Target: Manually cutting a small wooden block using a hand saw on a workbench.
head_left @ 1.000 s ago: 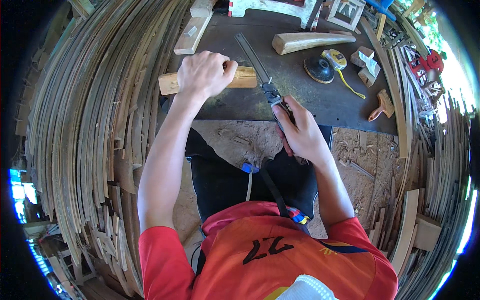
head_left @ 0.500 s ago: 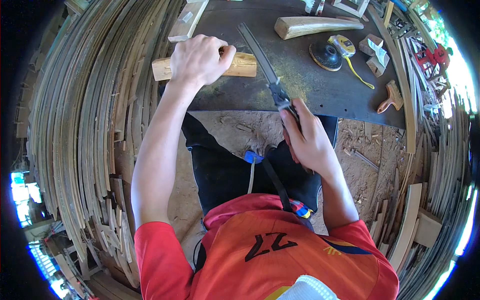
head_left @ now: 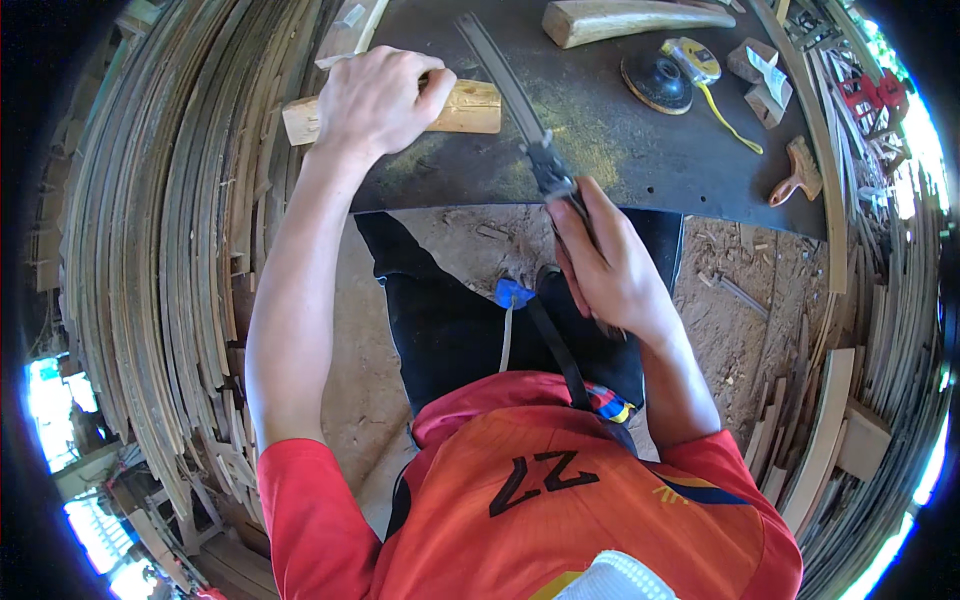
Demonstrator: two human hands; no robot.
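Observation:
My left hand (head_left: 370,100) presses down over a short pale wooden block (head_left: 465,107) on the dark table, its fingers curled round the far side and hidden from view. Both ends of the block stick out past the hand. In my right hand (head_left: 615,255) is the handle of what looks like a hand saw (head_left: 505,85), with a long, narrow grey blade. The blade slants away to the far left, over the table beside the block's right end. Whether it touches the block I cannot tell.
On the dark table (head_left: 440,180) lie a shaped wooden piece (head_left: 630,20), a black round disc (head_left: 660,85), a yellow tape measure (head_left: 692,60), a notched wood block (head_left: 762,80) and a brush (head_left: 798,172). Stacked wooden strips (head_left: 170,200) rise on the left, more on the right.
The view has shifted slightly, so the table things sit higher in the picture. Both hands keep their grip, and the saw has barely moved relative to the wooden block.

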